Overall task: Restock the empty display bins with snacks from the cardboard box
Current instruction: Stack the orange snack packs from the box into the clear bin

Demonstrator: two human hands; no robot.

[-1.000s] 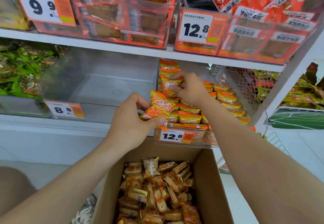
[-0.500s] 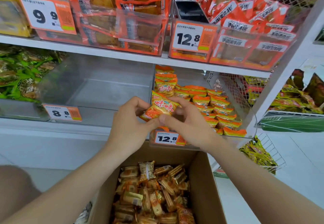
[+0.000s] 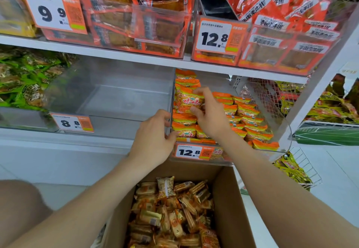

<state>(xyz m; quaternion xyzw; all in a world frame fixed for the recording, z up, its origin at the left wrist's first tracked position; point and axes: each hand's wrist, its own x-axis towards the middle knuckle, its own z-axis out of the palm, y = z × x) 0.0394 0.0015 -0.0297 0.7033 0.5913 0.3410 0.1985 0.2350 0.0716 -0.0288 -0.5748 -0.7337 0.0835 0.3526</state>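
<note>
Since 0.5 s ago, right grip [image 3: 209, 115] has gone up & back from the bin front into the bin, taking one packet [image 3: 191, 101] w/ it. Left grip [image 3: 153, 137] no longer holds any packets.

Packet: glossy orange foil, pillow-shaped, crimped ends, red characters on a yellow patch. Right grip is clamped on it, fingertips on the top right corner, thumb at the lower edge. Long axis roughly upright, printed face twd camera. It sits atop the packet stack against the left wall of the clear bin [image 3: 281, 146], a see-through hard plastic tub w/ a 12.8 price tag [image 3: 191, 152] on front. Rest of that bin holds rows of like packets, lying flat.

Left grip: fingers curled at the bin's front left corner, thumb touching a low packet; can't tell if it's clamped on the wall.

Empty bin [image 3: 116, 96], same clear plastic, is just left, w/ an 8.8 tag. Cardboard box [image 3: 229, 199], brown, matte, open-topped, is below, w/ wrapped snacks [image 3: 171, 209] jumbled inside.
</note>
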